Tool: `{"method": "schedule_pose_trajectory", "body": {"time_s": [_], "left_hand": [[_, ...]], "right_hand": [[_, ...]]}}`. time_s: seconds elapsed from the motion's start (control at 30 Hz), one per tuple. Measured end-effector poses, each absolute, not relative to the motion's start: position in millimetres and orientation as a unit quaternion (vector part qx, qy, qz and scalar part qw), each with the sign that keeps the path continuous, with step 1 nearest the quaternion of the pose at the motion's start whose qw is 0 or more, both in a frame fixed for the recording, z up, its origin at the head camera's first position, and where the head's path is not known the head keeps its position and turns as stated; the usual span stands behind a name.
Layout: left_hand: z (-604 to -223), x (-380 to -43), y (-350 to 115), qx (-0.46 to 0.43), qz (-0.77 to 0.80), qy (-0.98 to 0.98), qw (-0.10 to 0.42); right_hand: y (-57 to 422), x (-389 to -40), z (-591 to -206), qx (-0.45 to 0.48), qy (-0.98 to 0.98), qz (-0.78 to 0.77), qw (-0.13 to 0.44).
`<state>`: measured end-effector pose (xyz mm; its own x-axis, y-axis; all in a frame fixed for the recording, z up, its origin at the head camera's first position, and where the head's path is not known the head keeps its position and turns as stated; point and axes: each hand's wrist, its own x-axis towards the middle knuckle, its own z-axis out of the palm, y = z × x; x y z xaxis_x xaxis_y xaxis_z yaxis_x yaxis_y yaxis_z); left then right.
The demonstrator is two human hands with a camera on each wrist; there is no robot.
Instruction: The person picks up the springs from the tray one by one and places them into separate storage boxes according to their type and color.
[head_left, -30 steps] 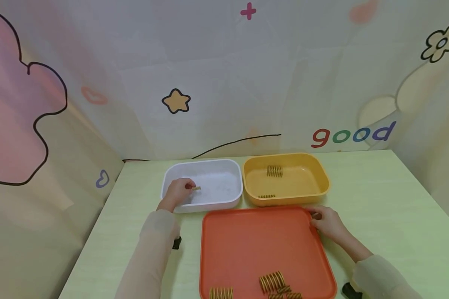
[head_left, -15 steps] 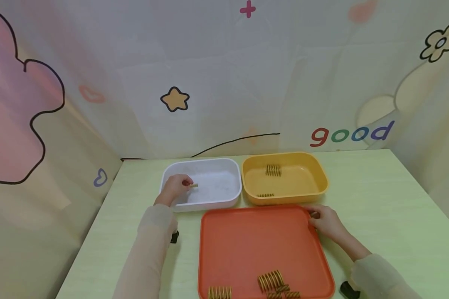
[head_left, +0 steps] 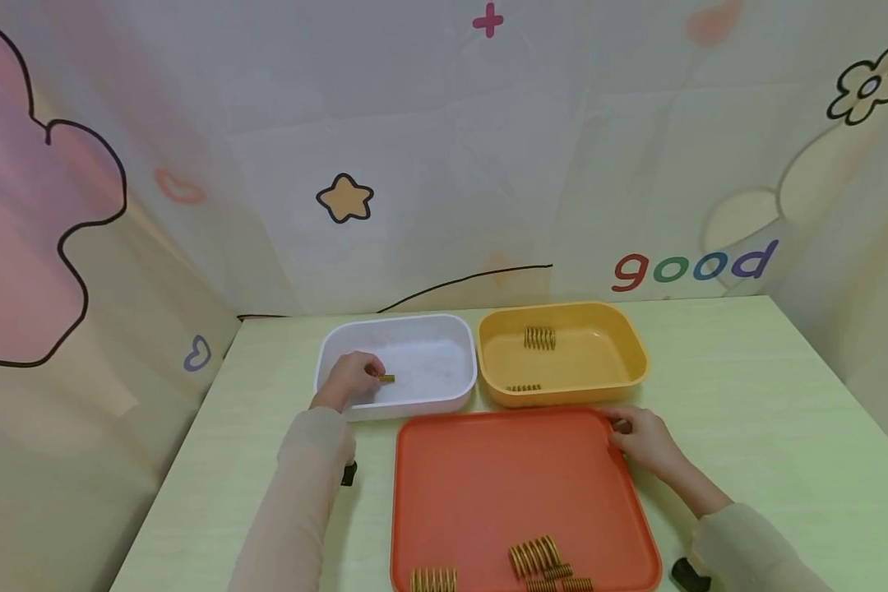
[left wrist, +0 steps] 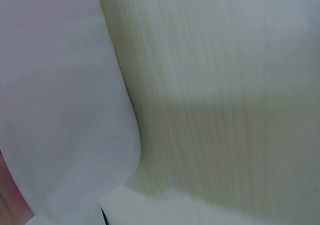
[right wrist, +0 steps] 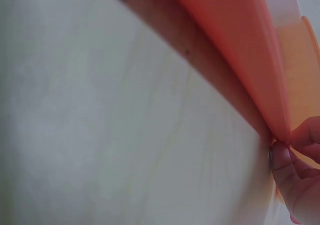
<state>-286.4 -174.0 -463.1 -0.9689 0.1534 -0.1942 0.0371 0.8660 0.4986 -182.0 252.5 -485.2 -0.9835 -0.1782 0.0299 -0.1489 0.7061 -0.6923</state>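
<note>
Inside the white tray [head_left: 397, 406], my left hand [head_left: 353, 375] pinches a small brass coil spring [head_left: 387, 379] low over the tray's floor, at its near left part. Whether the spring touches the floor, I cannot tell. My right hand [head_left: 644, 440] grips the red tray [head_left: 503, 485] at its far right corner; in the right wrist view, the thumb and a finger pinch its rim. Larger brass springs, a fat one [head_left: 534, 557] and another [head_left: 434, 580], lie at the red tray's near side with several small springs [head_left: 558, 571]. The left wrist view shows mostly sleeve [left wrist: 65, 105] and tabletop.
Right of the white tray stands a yellow tray [head_left: 585, 362] with a large spring [head_left: 539, 338] and a partly hidden spring [head_left: 524, 387] inside. The pale green table [head_left: 770, 395] meets a printed cloth backdrop [head_left: 444, 164] behind the trays.
My left hand and the small spring rose slightly, then came back down within the white tray. My right hand has stayed at the red tray's corner.
</note>
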Motion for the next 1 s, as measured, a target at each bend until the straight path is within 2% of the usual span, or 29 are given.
{"method": "schedule_pose_trajectory", "body": {"time_s": [0.1, 0.2, 0.37, 0.5, 0.6, 0.63, 0.67, 0.77, 0.87, 0.9, 1.0], "left_hand": [[-454.4, -278.7, -169.2, 0.047, 0.250, 0.961, 0.110], [-463.0, -285.4, -173.2, 0.047, 0.259, 0.958, 0.115], [-521.5, -325.2, -199.0, 0.086, 0.268, 0.954, 0.107], [-564.8, -352.2, -215.7, 0.107, 0.257, 0.957, 0.080], [-558.6, -347.0, -213.2, 0.104, 0.257, 0.958, 0.076], [-548.9, -341.5, -209.1, 0.090, 0.254, 0.959, 0.089], [-549.1, -340.9, -209.7, 0.106, 0.263, 0.956, 0.073], [-517.2, -323.6, -196.7, 0.070, 0.252, 0.959, 0.104], [-484.0, -297.7, -185.9, 0.073, 0.257, 0.960, 0.089], [-468.7, -288.1, -179.3, 0.050, 0.247, 0.962, 0.102], [-459.3, -280.0, -176.7, 0.041, 0.257, 0.961, 0.096]], "right_hand": [[252.6, -181.5, -485.4, -0.085, 0.921, -0.379, 0.025], [252.5, -181.2, -485.6, -0.080, 0.916, -0.391, 0.035], [252.4, -181.8, -486.5, -0.076, 0.912, -0.401, 0.042], [252.6, -181.8, -487.1, -0.077, 0.913, -0.400, 0.038], [253.0, -181.6, -487.4, -0.076, 0.912, -0.402, 0.037], [253.2, -181.6, -487.5, -0.077, 0.911, -0.402, 0.037], [253.2, -181.7, -487.5, -0.076, 0.911, -0.404, 0.036], [253.2, -181.9, -487.8, -0.078, 0.912, -0.402, 0.034], [253.1, -182.8, -488.0, -0.079, 0.914, -0.398, 0.031], [253.1, -183.0, -487.8, -0.080, 0.914, -0.396, 0.031], [253.1, -183.3, -487.3, -0.080, 0.915, -0.394, 0.030]]}}
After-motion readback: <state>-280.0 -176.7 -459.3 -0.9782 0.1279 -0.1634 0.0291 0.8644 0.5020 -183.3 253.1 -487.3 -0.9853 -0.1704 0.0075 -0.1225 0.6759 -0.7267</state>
